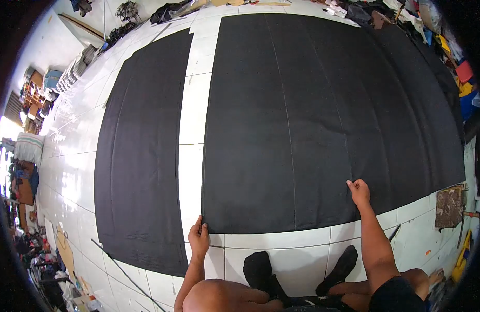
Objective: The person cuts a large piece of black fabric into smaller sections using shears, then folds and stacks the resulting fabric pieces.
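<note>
A large black sheet (250, 130) of fabric or leather-like material lies spread on the floor, with thin pale lines running along its length. At its near left corner is my left hand (199, 240), thumb and forefinger closed on the edge. My right hand (360, 193) rests over the sheet further right, its fingers pinched together at one of the pale lines. Whatever those right fingertips hold, if anything, is too small to make out. To the left lies a narrower black strip (141, 145), separated from the large sheet by a band of white tile.
White floor tiles (281, 260) show around the sheets, with my feet in black socks (258, 268) near the front edge. A long thin rod (128, 273) lies at lower left. On the right sits a brown worn block (450, 207). Piled materials line the edges.
</note>
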A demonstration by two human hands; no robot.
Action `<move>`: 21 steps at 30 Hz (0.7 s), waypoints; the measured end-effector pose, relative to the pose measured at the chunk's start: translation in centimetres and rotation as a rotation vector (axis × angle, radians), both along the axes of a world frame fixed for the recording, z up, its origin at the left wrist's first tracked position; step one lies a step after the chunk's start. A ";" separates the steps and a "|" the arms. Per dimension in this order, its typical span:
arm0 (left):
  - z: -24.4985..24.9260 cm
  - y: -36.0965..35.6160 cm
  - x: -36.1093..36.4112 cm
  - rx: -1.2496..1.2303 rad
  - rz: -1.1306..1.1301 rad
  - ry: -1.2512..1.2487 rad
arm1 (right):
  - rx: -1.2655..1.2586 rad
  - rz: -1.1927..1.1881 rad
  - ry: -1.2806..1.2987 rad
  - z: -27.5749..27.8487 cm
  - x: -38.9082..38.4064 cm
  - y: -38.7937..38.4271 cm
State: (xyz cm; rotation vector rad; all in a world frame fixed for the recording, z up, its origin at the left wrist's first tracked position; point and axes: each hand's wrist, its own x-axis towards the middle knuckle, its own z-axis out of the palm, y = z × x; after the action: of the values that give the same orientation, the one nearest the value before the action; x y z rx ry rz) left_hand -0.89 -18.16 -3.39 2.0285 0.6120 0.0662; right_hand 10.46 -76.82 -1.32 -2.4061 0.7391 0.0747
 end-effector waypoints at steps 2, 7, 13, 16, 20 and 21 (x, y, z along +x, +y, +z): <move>0.1 0.1 -0.1 -0.013 -0.011 0.000 | 0.000 0.012 -0.012 0.0 0.0 0.0; 0.7 0.1 0.0 0.107 -0.098 -0.016 | -0.003 -0.016 -0.019 -0.1 0.1 0.1; 1.6 0.2 0.1 0.053 -0.110 0.071 | -0.019 -0.003 -0.029 -1.1 -0.1 -0.4; 1.1 0.1 0.0 0.072 -0.093 -0.015 | -0.024 0.022 -0.044 0.0 -0.2 0.2; 0.4 0.2 0.6 0.198 -0.101 -0.082 | -0.066 -0.003 -0.012 -0.1 0.0 0.7; 0.1 0.3 0.9 0.258 -0.107 -0.100 | -0.088 0.007 -0.041 -0.3 0.0 1.1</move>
State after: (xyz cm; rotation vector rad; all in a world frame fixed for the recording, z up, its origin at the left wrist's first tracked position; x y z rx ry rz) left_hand 0.02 -17.89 -3.24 2.2882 0.4491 0.1904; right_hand 10.46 -75.72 -1.65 -2.4859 0.7292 -0.0043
